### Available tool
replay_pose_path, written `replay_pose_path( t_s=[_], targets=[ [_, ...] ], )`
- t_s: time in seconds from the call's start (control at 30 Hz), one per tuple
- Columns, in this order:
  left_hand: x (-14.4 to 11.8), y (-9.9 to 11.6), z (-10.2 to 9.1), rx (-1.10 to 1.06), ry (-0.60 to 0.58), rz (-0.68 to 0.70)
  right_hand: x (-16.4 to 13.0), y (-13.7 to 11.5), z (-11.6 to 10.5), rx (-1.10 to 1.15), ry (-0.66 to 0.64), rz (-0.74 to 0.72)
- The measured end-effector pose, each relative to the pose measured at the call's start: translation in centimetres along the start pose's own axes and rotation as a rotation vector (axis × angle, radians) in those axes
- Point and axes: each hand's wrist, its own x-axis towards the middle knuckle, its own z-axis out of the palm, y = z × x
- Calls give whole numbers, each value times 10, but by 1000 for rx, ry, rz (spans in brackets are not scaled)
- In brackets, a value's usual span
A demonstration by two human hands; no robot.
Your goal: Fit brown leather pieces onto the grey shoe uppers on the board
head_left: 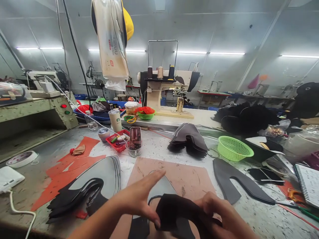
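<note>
My right hand (pixel 219 212) is closed on a black shoe-upper piece (pixel 171 210), which is folded over in front of me. My left hand (pixel 139 196) has its fingers stretched forward and its thumb out at the black piece's left edge. Underneath lies a grey and black upper piece (pixel 161 186) on a pinkish-brown work mat (pixel 194 176). A stack of grey upper pieces with black edges (pixel 109 172) sits left of the mat. One dark grey U-shaped upper piece (pixel 225 182) lies to the right, and another stack (pixel 188 136) stands beyond the mat.
Behind the mat stand a phone (pixel 135 138), a red tray (pixel 117 143) and a cup (pixel 115 120). A green basket (pixel 235 148) and a notebook (pixel 309 182) are on the right. Orange sheets (pixel 74 166) and tape (pixel 22 158) lie left. A sewing machine (pixel 156 96) stands at the back.
</note>
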Motion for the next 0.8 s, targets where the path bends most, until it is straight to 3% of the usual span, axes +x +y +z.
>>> replay_pose_path(
  t_s=[0.1, 0.2, 0.3, 0.4, 0.5, 0.6, 0.7, 0.8],
  targets=[
    [-6, 29, 15, -235, 17, 28, -4, -2, 4, 89, -21, -81],
    [-12, 41, 15, -577, 80, 10, -3, -3, 5, 163, 70, -138],
    [-17, 42, 19, -928, 183, -159, 9, 0, 11, 309, 110, -126],
    [-18, 29, 38, -1043, 243, -339, 24, 19, 28, 293, 30, -40],
    [-17, 7, 64, -923, 315, -416, 32, 48, 52, 147, -45, 92],
    [-12, -13, 77, -632, 439, -498, 39, 71, 69, 91, -63, 163],
    [-4, -26, 73, -303, 454, -511, 53, 80, 75, 49, -31, 123],
    [6, -35, 64, -112, 434, -476, 73, 82, 76, -27, -38, 64]
  ],
)
